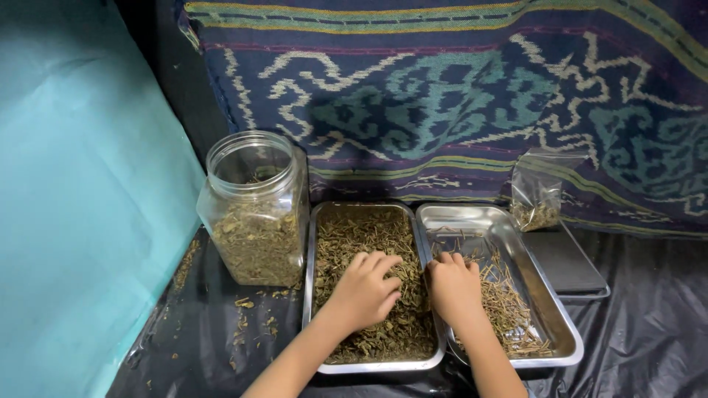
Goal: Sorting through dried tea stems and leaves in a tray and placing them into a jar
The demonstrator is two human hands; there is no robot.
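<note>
1. A teal sheet (pixel 74 206) covers the left wall; loose dried bits (pixel 247 324) lie scattered on the black plastic (pixel 649 346) below it
2. An open clear jar (pixel 254 210) stands just left of the trays, about half full of dried herb, with no lid on it; a knock from the left forearm could tip it, I judge
3. The left tray (pixel 321 221) is full of dried leaves (pixel 369 236). The left hand (pixel 365 291) rests palm down on them, fingers curled into the heap; whether it pinches anything I cannot tell
4. The right hand (pixel 453 287) sits at the seam where the two trays touch, fingers bent down over the rim; its grip is hidden
5. The right tray (pixel 549 295) holds thin stems (pixel 505 302) over bare metal. Pieces could drop into the crack between the trays or land among the wrong kind
6. A small clear bag (pixel 537 195) of herb leans upright on a dark flat scale (pixel 564 258); it looks easily toppled
</note>
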